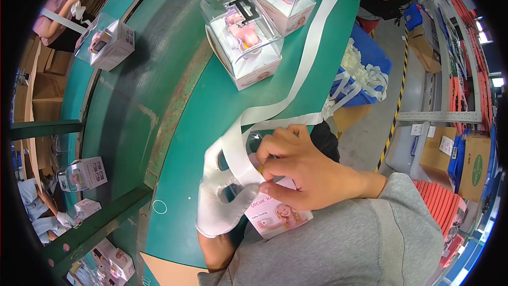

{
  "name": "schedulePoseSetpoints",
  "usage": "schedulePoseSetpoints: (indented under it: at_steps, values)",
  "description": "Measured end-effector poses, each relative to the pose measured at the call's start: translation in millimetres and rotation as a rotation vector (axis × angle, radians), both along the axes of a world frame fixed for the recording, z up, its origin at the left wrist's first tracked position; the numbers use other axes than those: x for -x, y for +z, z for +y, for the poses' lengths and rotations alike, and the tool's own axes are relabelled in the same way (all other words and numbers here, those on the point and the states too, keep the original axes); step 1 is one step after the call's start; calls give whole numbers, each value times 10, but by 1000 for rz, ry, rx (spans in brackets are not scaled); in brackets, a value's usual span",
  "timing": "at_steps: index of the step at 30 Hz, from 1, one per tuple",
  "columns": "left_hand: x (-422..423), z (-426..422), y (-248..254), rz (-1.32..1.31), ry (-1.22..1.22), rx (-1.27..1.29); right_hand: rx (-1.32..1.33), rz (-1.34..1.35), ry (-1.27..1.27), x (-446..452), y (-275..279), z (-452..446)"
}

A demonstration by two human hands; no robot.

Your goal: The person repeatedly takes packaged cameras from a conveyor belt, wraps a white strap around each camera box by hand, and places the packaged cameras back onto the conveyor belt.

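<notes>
Centrally in the head view, a small white-and-pink printed cardboard box with a clear plastic top is held over the near part of the smooth green table. The left hand, in a white glove, has its grip closed around the box's upper part; the bare right hand has its grip closed, fingertips pinching a broad white strip against that box. From there the strip runs up beside the table's right edge towards its far end. Two similar boxes with pink toy cameras under clear covers stand side by side near the far end. Along the table's curved left edge lies a dark green conveyor belt, scuffed at its rim. Beyond the right edge, a blue plastic bin bears tangled white strips. A grey floor with yellow-and-black tape leads to metal shelving and brown cartons. Co-workers sit or stand at the far right and across the belt.
</notes>
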State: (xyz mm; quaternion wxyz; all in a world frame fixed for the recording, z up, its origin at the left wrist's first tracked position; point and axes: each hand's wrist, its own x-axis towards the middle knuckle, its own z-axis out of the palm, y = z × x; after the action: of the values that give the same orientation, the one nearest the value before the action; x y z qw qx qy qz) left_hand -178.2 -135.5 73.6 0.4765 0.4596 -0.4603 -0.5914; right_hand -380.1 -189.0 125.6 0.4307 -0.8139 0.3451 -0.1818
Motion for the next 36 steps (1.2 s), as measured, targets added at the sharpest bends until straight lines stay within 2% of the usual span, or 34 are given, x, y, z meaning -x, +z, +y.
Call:
schedulePoseSetpoints:
  at_steps: [7, 11, 17, 19, 21, 22, 26, 27, 31, 32, 36]
  values:
    - [-66, 111, -61, -154, -38, 138, 57, 22, -29, -4, -60, 156]
    - [20, 224, -37, -142, 86, 111, 65, 15, -59, -19, -102, 240]
    - [-17, 380, -130, -50, 58, -10, 48, -85, -117, -104, -192, 345]
    - [-92, 337, -139, -202, 47, 107, 46, -108, -127, -138, -224, 308]
    - [-140, 322, -132, -355, 40, 224, 98, -363, -448, -141, -317, 268]
    - [-146, 317, -101, -361, 39, 227, 99, -370, -448, -128, -336, 284]
    - [-229, 214, 49, -597, -26, 256, -224, -356, -419, -53, -394, 353]
    - [-265, 188, 57, -615, -16, 274, -209, -376, -408, -69, -408, 363]
    - [-411, 200, -90, -683, -102, 153, -671, -489, -435, -140, -454, 549]
    - [-456, 275, -141, -695, -100, 161, -665, -503, -429, -137, -469, 579]
    - [-641, 805, -377, 111, 32, -536, -713, -540, -354, -77, -549, 671]
